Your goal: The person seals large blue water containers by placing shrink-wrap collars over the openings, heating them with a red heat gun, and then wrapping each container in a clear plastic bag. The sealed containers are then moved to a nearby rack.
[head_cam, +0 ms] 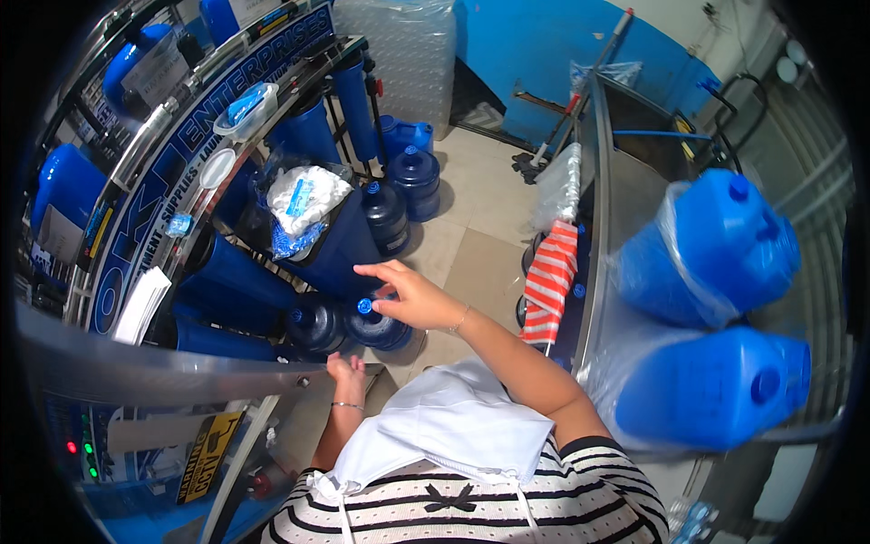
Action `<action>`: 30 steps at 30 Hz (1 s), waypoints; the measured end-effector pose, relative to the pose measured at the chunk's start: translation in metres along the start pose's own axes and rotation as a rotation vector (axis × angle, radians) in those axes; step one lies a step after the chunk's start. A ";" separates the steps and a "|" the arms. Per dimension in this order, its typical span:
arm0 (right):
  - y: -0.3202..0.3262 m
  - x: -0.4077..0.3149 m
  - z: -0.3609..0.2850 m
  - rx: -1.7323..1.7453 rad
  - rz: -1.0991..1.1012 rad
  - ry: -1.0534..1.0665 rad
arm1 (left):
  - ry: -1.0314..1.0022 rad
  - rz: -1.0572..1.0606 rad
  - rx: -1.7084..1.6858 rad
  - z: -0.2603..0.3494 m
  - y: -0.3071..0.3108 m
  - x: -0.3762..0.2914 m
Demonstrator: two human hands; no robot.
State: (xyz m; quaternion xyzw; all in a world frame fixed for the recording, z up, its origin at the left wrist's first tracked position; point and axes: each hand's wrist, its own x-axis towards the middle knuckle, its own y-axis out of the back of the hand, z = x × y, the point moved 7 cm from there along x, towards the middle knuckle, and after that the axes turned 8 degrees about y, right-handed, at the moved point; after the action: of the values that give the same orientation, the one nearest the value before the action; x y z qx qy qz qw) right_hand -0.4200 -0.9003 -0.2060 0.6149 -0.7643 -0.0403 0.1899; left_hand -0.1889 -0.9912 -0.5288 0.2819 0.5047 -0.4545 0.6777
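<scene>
My right hand (411, 296) reaches over a round blue water bottle (380, 328) on the floor. Its index finger points outward, and the thumb is close beside the bottle's blue cap (365, 306); whether they touch is unclear. Nothing shows between those fingers. Lower down, my left hand (348, 370) is held palm up with its fingers a little apart, near the edge of a stainless steel panel (299, 381); it holds nothing visible. Another dark blue bottle (316, 323) stands left of the first. A white cloth face mask (448, 418) hangs across my chest.
A blue bin (340, 245) with bagged items on top stands ahead, with more water bottles (416, 178) beyond. Blue filter housings (231, 279) line the left under a lettered counter. At right, a red-and-white striped umbrella (552, 282) hangs beside a steel sink (598, 204) and blue jugs (707, 387).
</scene>
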 end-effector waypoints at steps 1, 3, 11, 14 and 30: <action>0.008 0.012 0.009 0.054 -0.014 -0.009 | -0.016 -0.102 0.058 -0.003 -0.021 -0.013; 0.030 0.040 0.024 0.048 -0.023 0.033 | -0.051 -0.308 0.187 -0.016 -0.080 -0.039; 0.199 0.110 0.116 -0.069 -0.071 0.069 | -0.224 -0.563 0.330 -0.010 -0.306 -0.065; 0.271 0.119 0.160 -0.106 -0.161 -0.084 | -0.171 -0.615 0.444 -0.035 -0.398 -0.077; 0.509 0.138 0.373 0.096 0.067 -0.639 | 0.017 -0.695 0.991 -0.118 -0.809 0.037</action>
State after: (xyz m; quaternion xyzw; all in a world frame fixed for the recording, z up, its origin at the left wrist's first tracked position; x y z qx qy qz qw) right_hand -1.0407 -0.9737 -0.3678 0.5541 -0.8060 -0.1889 -0.0878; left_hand -0.9650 -1.2504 -0.5409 0.3862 0.3008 -0.8281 0.2732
